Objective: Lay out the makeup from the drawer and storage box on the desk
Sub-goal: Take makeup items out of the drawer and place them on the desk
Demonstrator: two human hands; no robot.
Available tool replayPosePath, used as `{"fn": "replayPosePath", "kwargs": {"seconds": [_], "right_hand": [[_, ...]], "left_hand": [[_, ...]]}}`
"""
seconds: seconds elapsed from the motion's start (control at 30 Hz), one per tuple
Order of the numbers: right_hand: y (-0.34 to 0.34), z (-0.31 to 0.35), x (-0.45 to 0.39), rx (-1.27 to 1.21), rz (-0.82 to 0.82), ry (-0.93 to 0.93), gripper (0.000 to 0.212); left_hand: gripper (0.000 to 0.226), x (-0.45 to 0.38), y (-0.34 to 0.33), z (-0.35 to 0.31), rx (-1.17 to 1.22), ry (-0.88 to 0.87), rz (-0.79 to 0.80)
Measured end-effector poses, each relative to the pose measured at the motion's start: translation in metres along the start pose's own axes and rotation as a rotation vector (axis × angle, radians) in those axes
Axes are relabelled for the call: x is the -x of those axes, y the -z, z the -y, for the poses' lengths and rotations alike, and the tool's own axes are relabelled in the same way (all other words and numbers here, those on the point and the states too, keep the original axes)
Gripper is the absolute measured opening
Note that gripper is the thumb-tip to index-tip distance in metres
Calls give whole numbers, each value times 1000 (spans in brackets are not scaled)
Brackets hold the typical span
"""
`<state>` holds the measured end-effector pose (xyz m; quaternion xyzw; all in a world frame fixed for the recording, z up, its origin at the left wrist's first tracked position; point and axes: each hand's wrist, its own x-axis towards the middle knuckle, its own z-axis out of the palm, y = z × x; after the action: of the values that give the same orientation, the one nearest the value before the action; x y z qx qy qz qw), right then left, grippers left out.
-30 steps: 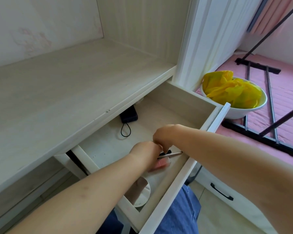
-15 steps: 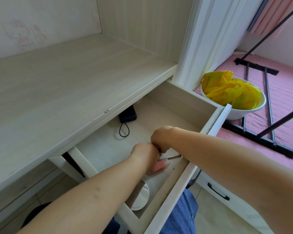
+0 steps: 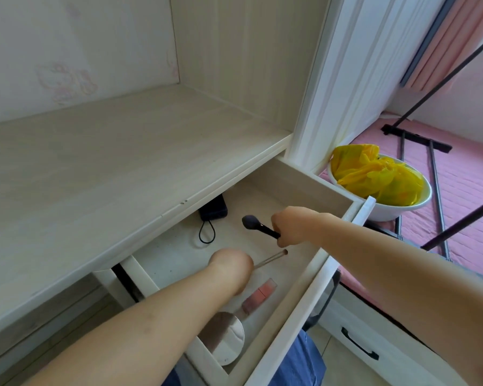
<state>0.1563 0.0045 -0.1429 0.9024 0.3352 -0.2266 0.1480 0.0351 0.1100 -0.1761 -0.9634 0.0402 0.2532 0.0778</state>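
We see the right hand (image 3: pixel 293 227) raised above the open drawer (image 3: pixel 313 277), its fingers curled round the black handle of a makeup brush (image 3: pixel 260 226) whose dark, rounded head points away to the left of the fist. Below and to the left of it, the left hand (image 3: pixel 230 264) reaches down into the drawer with its fingers turned away from us — we cannot tell whether it grips anything. A thin pale stick (image 3: pixel 272 257) juts out from behind that hand toward the right, and just nearer to us than the hand a pink lip gloss tube (image 3: pixel 258 295) lies on the drawer floor, with a round white compact (image 3: pixel 226 341) nearer still, partly under the forearm. Beyond the left hand, at the back of the drawer, sits a black power bank (image 3: pixel 214 208) with a looped cord. The pale wooden desk (image 3: pixel 95 174) stretches off to the left of both hands
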Motion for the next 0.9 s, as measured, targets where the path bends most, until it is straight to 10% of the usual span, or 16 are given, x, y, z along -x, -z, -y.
{"fn": "replayPosePath", "kwargs": {"seconds": [0.4, 0.63, 0.9], "right_hand": [[99, 22, 52, -583, -492, 71, 10], [162, 114, 61, -841, -497, 328, 16], [209, 251, 53, -1075, -417, 494, 17]], "left_hand": [[15, 115, 41, 67, 764, 16, -295], [13, 194, 59, 140, 1526, 110, -569], [14, 263, 19, 244, 1649, 361, -966]]}}
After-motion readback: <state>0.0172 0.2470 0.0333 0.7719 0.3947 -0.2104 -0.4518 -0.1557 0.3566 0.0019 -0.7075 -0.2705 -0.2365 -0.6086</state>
